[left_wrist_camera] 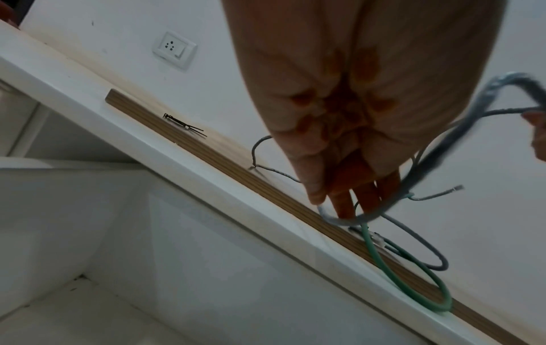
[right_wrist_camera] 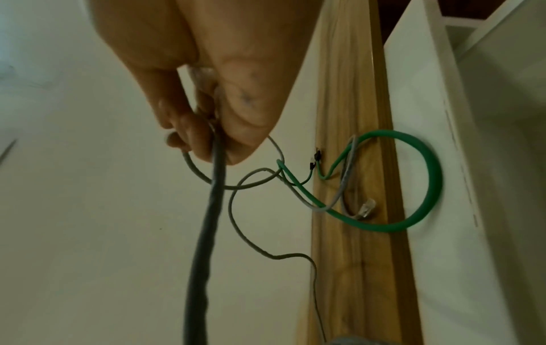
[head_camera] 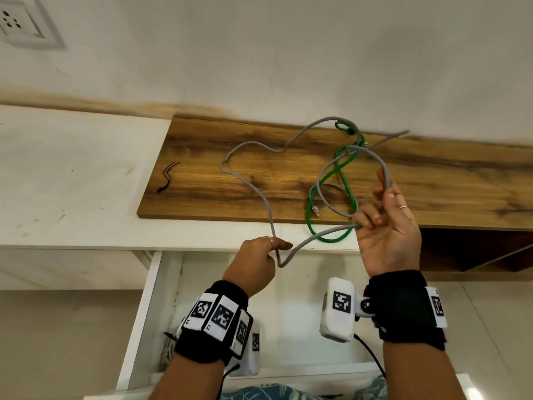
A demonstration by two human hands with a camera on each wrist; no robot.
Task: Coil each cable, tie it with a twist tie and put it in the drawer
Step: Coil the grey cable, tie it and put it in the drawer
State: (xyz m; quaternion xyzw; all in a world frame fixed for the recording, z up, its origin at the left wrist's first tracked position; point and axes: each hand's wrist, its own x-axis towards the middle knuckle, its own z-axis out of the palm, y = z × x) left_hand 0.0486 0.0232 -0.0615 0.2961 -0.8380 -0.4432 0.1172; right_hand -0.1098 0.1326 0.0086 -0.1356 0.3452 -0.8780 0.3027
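Note:
A long grey cable [head_camera: 253, 186] sprawls in loose loops over the wooden board [head_camera: 202, 197]. My left hand [head_camera: 278, 249] pinches it at a bend just off the board's front edge, seen in the left wrist view as fingers [left_wrist_camera: 339, 205] round the grey cable [left_wrist_camera: 437, 158]. My right hand [head_camera: 372, 217], palm up, grips a raised loop of the same cable; its fingers [right_wrist_camera: 192, 142] curl round the strand [right_wrist_camera: 207, 233]. A green cable [head_camera: 331, 174] lies tangled under the grey one, its loop [right_wrist_camera: 425, 186] overhanging the board. Black twist ties [head_camera: 168, 176] lie at the board's left end.
An open white drawer [head_camera: 150, 298] sits below my hands, under the white counter [head_camera: 72, 197]. A clear plug [right_wrist_camera: 366, 207] rests on the board. A wall socket [head_camera: 14, 21] is at the upper left. A dark open compartment [head_camera: 476, 249] lies to the right.

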